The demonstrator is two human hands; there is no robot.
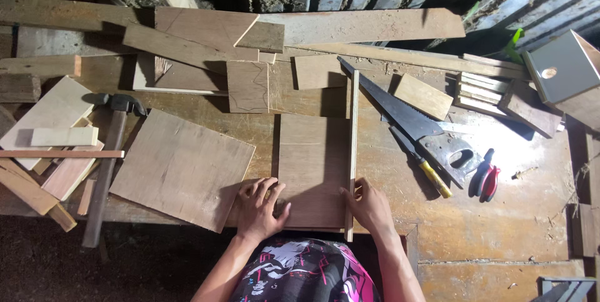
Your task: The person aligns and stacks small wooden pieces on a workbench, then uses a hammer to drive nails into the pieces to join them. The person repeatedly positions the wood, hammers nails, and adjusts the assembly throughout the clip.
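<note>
Both hands are seen at the near bench point(500, 227) edge. Left hand point(259, 205) is laid flat, fingers spread, on the lower left corner of a brown plywood panel point(312, 164). Right hand point(367, 205) is set at the panel's right edge, fingers curled and pressed against a thin wooden strip point(353, 146) that is stood on edge along that side; thumb and fingertips are closed on the strip near its lower end. Panel is placed flat at the bench centre, near edge roughly flush with the bench front. A second plywood sheet point(181, 168) is laid skewed just left of it, touching or slightly under the left hand (cannot be told which). A hammer point(109, 152) is laid further left, beside offcuts. A handsaw point(412, 124) is laid diagonally right of the strip, with a yellow-handled tool point(425, 168) alongside and red-handled pliers point(487, 180) beyond. Scrap boards are piled along the far edge.
</note>
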